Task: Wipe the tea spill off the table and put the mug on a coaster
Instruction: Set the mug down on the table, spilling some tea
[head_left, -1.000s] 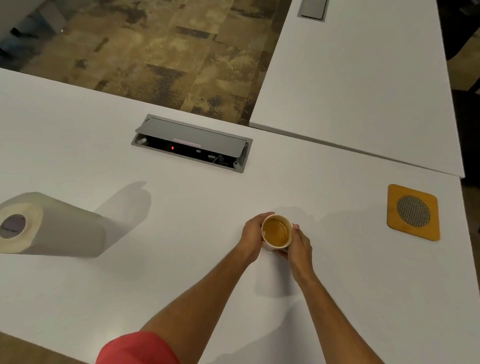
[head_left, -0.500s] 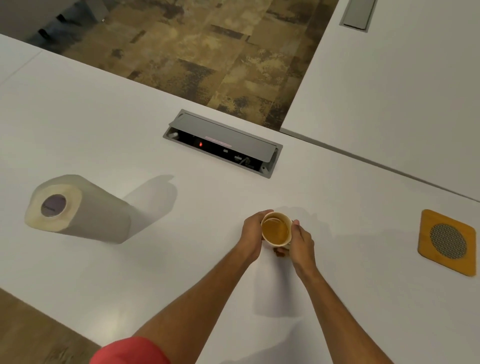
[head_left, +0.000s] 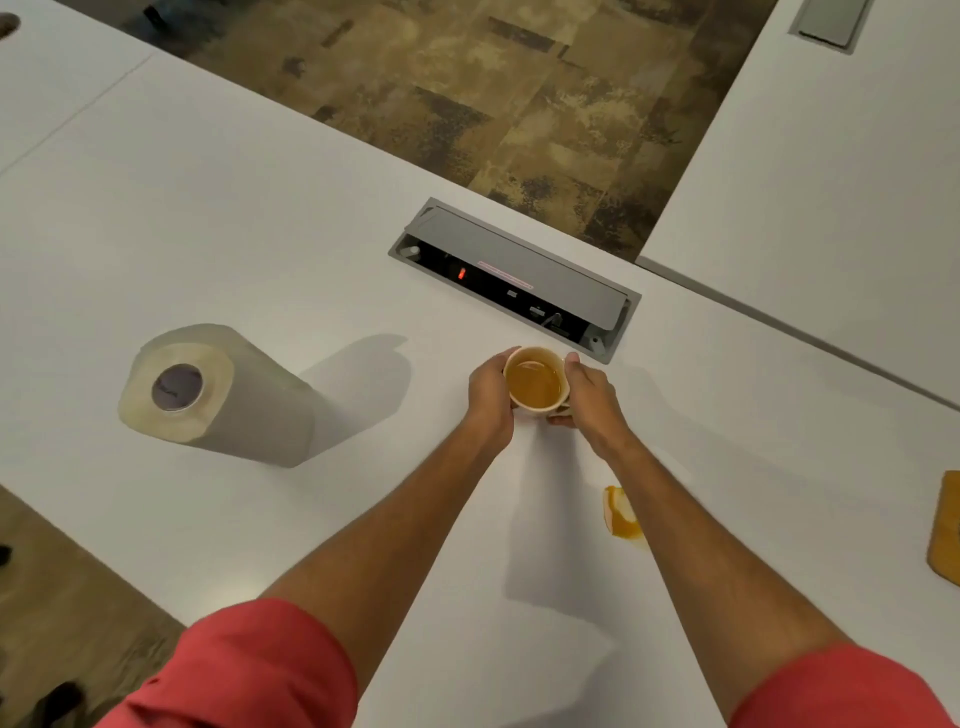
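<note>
I see left hand (head_left: 488, 395) and right hand (head_left: 589, 397) clamped round full mug (head_left: 537, 384); any tilt adds to spill (head_left: 619, 514) on surface (head_left: 260, 234)

Both hands cupped round a cream mug (head_left: 536, 383) of amber tea: left hand (head_left: 491, 397) on one side, right hand (head_left: 589, 397) on the other. Amber tea spill (head_left: 619, 519) on the white table (head_left: 218, 218), partly hidden by the right forearm. Paper towel roll (head_left: 208, 392) standing left. Possibly the coaster (head_left: 946, 525), cut off at right edge. Open socket box (head_left: 514, 278) just behind the mug.
</note>
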